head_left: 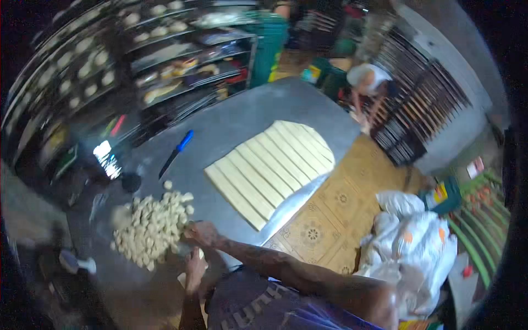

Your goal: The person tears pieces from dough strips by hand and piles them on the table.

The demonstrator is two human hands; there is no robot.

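Note:
Many small pale dough pieces (151,228) lie in a heap on the metal table (247,104). My right hand (202,234) is at the heap's right edge, its fingers bent and blurred. Just below it, my left hand (195,267) is near the table's front edge, with a pale piece beside its fingers; whether it grips that piece cannot be made out. A flat sheet of dough (269,170), cut into long strips, lies to the right of the heap. Above the heap rests a knife (177,154) with a blue handle.
Racks (165,55) with trays of dough stand behind the table at the left. A lit phone (107,159) is at the table's left side. A person (369,88) bends beyond the far right corner. White sacks (410,242) stand on the floor at the right.

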